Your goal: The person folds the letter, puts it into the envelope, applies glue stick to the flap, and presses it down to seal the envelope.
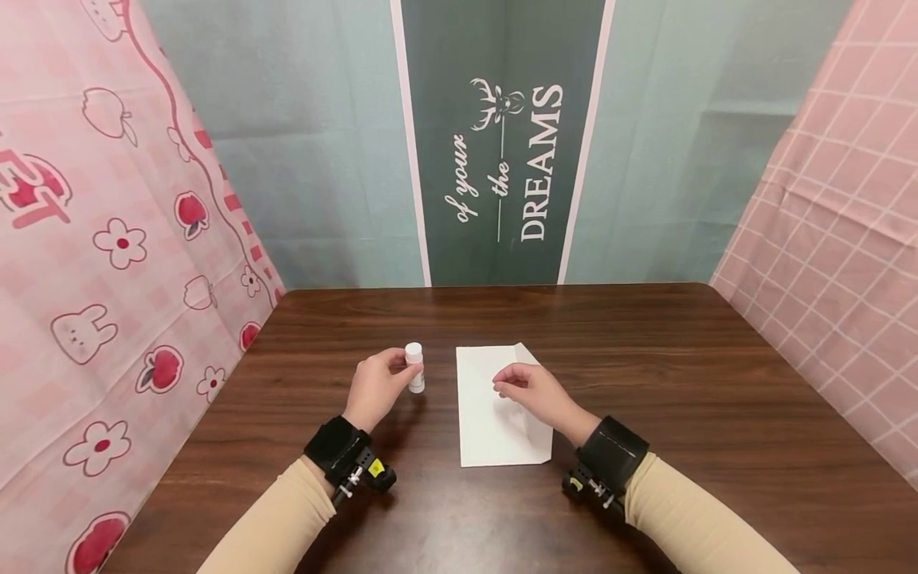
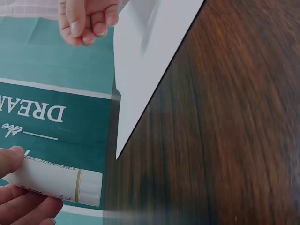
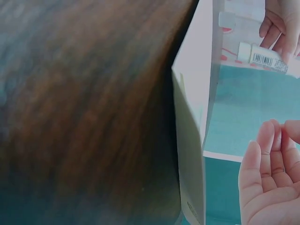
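My left hand [image 1: 376,392] pinches a white glue stick [image 1: 417,382] between thumb and fingers, upright over the table. In the left wrist view the capped glue stick [image 2: 56,182] shows small print and a thin yellow-green band; the right wrist view shows its barcode. To its right lies a white envelope [image 1: 484,426], with its flap [image 1: 529,359] folded out along the right side and raised a little off the wood. Over the envelope is my right hand [image 1: 538,392], fingers loosely bent and thumb near the fingertips, holding nothing.
Both items are on a dark brown wooden table [image 1: 344,327]. A green cloth with lettering [image 1: 502,159] hangs behind it. Pink patterned cloths hang on the left [image 1: 165,319] and the right [image 1: 825,239]. Each wrist wears a black strap with a small camera.
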Available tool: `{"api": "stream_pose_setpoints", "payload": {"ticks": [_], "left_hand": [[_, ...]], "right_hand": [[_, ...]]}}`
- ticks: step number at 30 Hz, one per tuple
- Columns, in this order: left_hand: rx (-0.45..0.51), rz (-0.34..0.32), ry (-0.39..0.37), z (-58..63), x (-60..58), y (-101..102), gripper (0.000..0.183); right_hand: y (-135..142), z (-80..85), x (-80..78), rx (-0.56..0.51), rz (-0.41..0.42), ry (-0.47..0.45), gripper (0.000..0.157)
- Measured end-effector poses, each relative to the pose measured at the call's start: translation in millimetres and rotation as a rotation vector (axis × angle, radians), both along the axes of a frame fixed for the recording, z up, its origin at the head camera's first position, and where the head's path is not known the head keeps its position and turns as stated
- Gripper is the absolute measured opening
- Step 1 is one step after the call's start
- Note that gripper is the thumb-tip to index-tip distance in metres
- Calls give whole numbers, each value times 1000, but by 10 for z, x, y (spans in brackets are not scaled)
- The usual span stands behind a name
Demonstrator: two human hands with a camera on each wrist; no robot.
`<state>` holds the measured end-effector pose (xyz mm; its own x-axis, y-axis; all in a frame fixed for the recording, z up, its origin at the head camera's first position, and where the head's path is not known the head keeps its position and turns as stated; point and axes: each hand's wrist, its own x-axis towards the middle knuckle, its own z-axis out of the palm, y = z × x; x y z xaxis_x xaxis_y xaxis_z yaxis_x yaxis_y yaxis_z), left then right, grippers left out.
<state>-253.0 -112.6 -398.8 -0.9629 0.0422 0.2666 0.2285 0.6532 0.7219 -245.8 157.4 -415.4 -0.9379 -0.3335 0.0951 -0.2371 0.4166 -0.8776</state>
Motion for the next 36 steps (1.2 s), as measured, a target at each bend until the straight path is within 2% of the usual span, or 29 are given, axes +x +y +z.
{"api": "stream_pose_setpoints", "payload": {"ticks": [13,20,24,32,36], "left_hand": [[-20,19,34,102,57,-357,32],[-48,33,88,108,70,-548,31],[-48,52,68,89,96,-646,33],[-64,113,45,41,135,-822,33],[-78,122,17,-7,143,-873,33]], "right_hand": [[9,-21,3,-13,32,25,17],[-1,21,34,-15,39,21,16],[2,-24,16,-10,46,25,19],[11,6,23,-9,38,20,19],[13,6,11,10,37,25,18]]}}
